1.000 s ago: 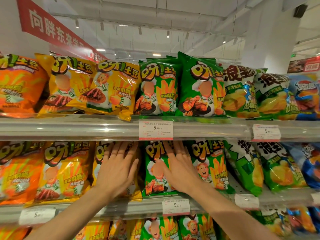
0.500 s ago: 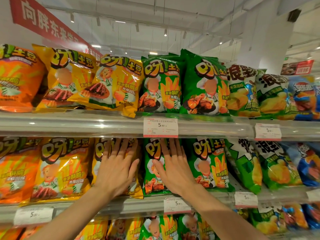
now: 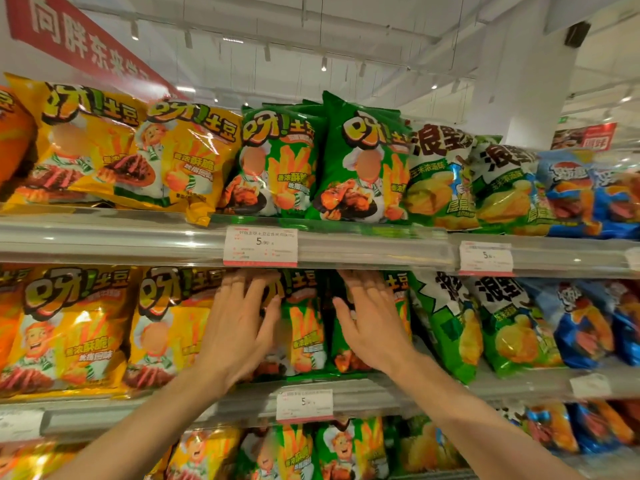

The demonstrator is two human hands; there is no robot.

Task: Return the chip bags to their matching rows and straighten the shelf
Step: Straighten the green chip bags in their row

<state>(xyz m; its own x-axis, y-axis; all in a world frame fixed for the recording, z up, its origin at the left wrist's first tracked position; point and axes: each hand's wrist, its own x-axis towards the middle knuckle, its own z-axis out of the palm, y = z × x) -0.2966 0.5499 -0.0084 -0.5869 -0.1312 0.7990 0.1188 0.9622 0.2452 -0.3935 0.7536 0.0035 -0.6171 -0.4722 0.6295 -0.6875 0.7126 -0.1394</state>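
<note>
1. We are laying our left hand [image 3: 239,327] flat, fingers straight and spread, on the green chip bag [image 3: 304,337] at the left of the green row on the middle shelf [image 3: 374,398]; it is gripping nothing.
2. We are pressing our right hand [image 3: 372,323] flat on the next green bag [image 3: 349,355] to the right, fingers straight too, nothing held.
3. Compared with a second ago, both hands are sitting one row further right: the left one has left the yellow bag [image 3: 173,327] and is covering green.
4. We are judging that the yellow row left of our hands is done and the green row is being pushed back.
5. Right of our hands, a leaning green-and-white bag [image 3: 446,327] is tilting and probably needs straightening next.
6. Above our hands, the upper shelf [image 3: 374,251] is carrying yellow and green bags with a price tag [image 3: 260,244].
</note>
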